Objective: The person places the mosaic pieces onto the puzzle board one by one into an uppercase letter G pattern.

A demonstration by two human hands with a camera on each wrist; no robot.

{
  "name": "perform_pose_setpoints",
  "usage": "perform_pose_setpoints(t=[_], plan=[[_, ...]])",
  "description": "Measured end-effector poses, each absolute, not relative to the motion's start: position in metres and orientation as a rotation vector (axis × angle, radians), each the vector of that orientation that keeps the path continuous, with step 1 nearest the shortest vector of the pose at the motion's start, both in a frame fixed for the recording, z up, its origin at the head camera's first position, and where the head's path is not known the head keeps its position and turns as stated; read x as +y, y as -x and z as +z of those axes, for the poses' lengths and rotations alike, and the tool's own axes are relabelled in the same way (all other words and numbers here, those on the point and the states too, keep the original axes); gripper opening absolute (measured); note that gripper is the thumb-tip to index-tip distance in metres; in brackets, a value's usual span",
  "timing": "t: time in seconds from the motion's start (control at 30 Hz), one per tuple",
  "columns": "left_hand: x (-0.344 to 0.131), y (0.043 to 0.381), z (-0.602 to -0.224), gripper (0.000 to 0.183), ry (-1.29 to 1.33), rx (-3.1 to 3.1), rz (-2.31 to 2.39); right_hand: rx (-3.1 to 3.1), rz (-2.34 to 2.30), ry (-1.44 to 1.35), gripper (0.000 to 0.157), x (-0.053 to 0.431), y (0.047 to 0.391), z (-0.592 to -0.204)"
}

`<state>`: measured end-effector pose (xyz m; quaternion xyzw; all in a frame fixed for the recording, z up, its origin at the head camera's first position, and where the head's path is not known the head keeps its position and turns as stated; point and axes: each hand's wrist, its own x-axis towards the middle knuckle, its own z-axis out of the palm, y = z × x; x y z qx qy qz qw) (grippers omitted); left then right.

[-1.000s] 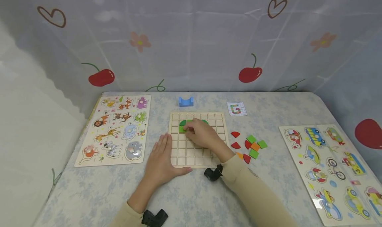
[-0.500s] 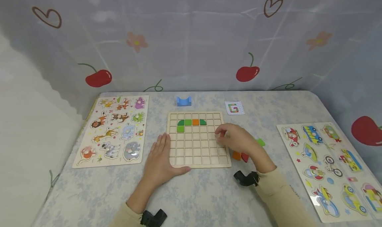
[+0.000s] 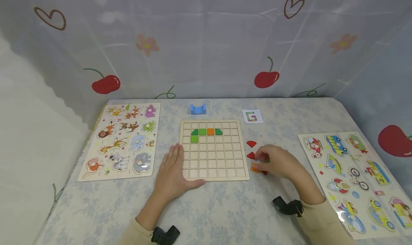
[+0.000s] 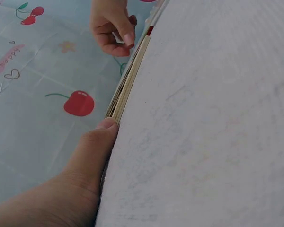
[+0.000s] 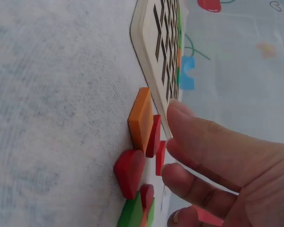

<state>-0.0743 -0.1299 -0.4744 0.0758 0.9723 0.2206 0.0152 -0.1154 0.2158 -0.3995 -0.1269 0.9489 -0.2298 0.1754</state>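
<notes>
A wooden grid board [image 3: 213, 163] lies in the middle of the table. Near its top it carries two dark green quarter-rounds [image 3: 219, 132], two light green squares [image 3: 194, 139] and an orange square [image 3: 210, 131]. My left hand [image 3: 170, 170] rests against the board's left side with straight fingers, its thumb along the near edge. To the right of the board, my right hand [image 3: 279, 161] hovers over loose pieces, fingers loosely bent and nothing visible between them. Close to its fingertips are an orange piece [image 5: 142, 120] and red quarter-rounds [image 5: 130, 172]; green pieces [image 5: 129, 213] are mostly hidden in the head view.
An animal puzzle [image 3: 128, 166] lies at the left and a vehicle puzzle [image 3: 349, 173] at the right. Behind the board stand a blue arched block [image 3: 198, 109] and a small pattern card [image 3: 252, 116] showing a coloured G shape. A printed curtain [image 3: 206, 52] borders the table's back.
My right hand has left the light green square on the board and moved right and nearer to me, over the loose pieces. The left hand has stayed in place.
</notes>
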Motion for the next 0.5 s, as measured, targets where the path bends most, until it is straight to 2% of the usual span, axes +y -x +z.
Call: perform_pose_setpoints(t=[0.17,0.5], plan=[[-0.130,0.073,-0.473,0.144,-0.233,3.022,0.688,2.672,-0.658,0.357,0.028,0.216,0.110,-0.400],[-0.130,0.074,-0.472,0.143,-0.230,3.013,0.695,2.646,-0.780,0.400,0.024,0.217,0.108,-0.413]])
